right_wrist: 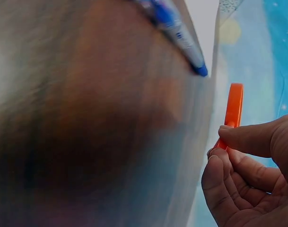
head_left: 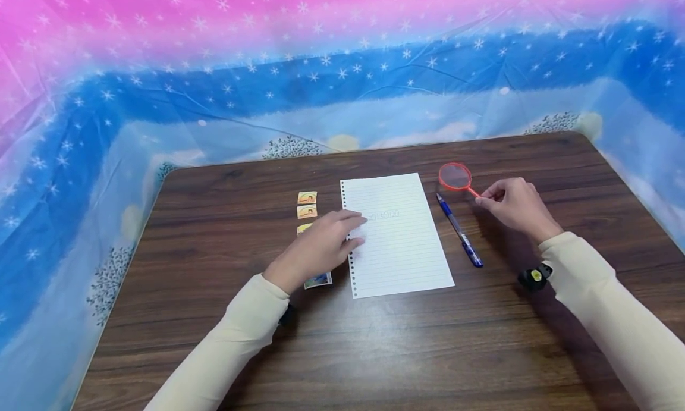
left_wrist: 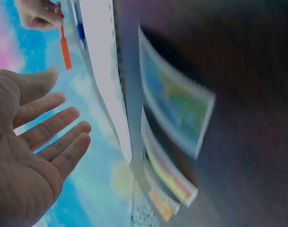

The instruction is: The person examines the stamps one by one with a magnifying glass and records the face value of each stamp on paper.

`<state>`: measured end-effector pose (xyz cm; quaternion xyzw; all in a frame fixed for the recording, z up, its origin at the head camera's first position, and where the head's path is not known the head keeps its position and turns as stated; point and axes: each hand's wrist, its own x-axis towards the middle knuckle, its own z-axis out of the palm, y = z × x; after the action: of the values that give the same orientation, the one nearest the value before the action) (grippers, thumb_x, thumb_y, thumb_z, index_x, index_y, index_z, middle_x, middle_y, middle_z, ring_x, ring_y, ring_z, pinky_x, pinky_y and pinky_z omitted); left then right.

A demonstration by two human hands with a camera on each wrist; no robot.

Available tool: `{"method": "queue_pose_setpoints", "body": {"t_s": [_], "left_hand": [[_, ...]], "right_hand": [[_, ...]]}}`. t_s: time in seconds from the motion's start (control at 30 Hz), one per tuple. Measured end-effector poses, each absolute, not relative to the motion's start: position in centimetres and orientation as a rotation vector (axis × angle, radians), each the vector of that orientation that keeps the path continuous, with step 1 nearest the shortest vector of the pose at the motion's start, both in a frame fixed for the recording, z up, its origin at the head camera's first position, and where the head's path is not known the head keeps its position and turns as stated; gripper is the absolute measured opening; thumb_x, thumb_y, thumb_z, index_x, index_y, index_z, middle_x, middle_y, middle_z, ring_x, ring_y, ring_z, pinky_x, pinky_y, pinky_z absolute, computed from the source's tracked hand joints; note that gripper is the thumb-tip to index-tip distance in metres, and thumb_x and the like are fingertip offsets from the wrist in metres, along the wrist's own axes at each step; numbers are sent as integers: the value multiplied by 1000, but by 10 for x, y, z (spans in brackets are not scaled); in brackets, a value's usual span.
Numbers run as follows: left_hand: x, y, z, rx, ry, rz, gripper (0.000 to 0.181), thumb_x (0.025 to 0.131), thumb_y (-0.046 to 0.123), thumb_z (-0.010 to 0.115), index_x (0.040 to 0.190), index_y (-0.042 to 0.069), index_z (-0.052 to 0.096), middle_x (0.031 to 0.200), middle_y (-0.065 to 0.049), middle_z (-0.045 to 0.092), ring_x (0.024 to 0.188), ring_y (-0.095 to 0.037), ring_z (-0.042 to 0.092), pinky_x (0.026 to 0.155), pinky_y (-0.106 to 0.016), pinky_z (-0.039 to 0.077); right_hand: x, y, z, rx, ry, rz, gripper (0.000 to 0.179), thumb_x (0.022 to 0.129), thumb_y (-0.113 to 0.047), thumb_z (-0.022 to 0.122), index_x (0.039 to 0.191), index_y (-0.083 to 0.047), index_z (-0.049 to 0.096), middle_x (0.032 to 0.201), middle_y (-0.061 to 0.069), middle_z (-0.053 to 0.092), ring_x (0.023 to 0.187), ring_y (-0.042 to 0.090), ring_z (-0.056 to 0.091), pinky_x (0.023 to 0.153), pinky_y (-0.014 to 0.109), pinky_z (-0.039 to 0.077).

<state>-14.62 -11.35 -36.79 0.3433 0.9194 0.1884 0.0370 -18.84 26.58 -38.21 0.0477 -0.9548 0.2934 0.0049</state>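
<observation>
My right hand [head_left: 516, 206] pinches the handle of a red magnifying glass [head_left: 455, 176] between thumb and fingers, at the right of the paper. In the right wrist view the orange-red magnifying glass [right_wrist: 234, 104] shows nearly edge-on above the thumb. My left hand [head_left: 323, 241] reaches over the left edge of a lined sheet of paper [head_left: 401, 250] with faint writing on it. In the left wrist view the left hand [left_wrist: 39, 127] has its fingers extended and holds nothing. A column of small picture cards [head_left: 307, 198] lies beneath and beyond the left hand, which partly hides it.
A blue pen [head_left: 459, 229] lies between the paper and my right hand. The dark wooden table [head_left: 225, 220] has rounded far corners. Behind it hangs a pink and blue snowflake cloth [head_left: 332, 72].
</observation>
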Motion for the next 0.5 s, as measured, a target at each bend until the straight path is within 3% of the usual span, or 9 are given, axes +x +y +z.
{"method": "queue_pose_setpoints", "body": {"t_s": [0.5], "left_hand": [[-128,-88,-380,1160,2657,402,54,103,30,62,149,3,50,156,-16,43,146,-32,37,118,-40,31]], "right_hand": [[-176,284,-399,101,-3022,888,19,95,-17,72,88,2,73,75,8,66,59,20,49,51,32,38]]}}
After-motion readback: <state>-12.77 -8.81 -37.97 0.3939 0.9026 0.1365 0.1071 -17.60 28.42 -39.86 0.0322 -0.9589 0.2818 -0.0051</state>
